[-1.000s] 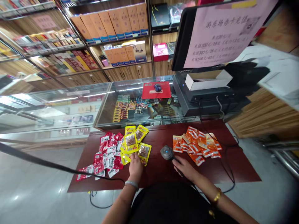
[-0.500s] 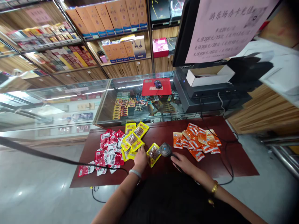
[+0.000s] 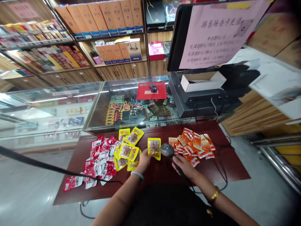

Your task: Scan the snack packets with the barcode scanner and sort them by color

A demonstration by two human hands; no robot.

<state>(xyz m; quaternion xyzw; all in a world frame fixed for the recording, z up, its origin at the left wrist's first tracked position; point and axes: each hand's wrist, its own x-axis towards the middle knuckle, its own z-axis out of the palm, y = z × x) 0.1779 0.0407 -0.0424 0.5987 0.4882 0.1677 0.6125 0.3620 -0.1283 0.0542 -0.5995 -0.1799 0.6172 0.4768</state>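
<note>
Between thumb and fingers, my left hand (image 3: 145, 160) pinches the lower left corner of a yellow snack packet (image 3: 154, 147) with a clear middle. My right hand (image 3: 184, 165) is wrapped round the handle of a dark barcode scanner (image 3: 167, 149), whose head with a small blue light is just right of that packet. Left of my left hand lies a loose heap of yellow snack packets (image 3: 125, 150). Beyond it, red and white snack packets (image 3: 101, 160) are piled at the left. Orange snack packets (image 3: 191, 144) form another heap, right of the scanner.
The dark red tabletop (image 3: 162, 175) meets a glass display counter (image 3: 98, 121). On the glass are a red mouse pad (image 3: 141, 91) with a mouse (image 3: 153, 88) and a monitor (image 3: 175, 40) above a white box (image 3: 202, 84). A black cable (image 3: 58, 169) crosses at the left.
My left hand has moved right from the yellow heap and now grips the single yellow packet, which stands straighter and closer to upright. The scanner stays in my right hand. The view has shifted slightly.
</note>
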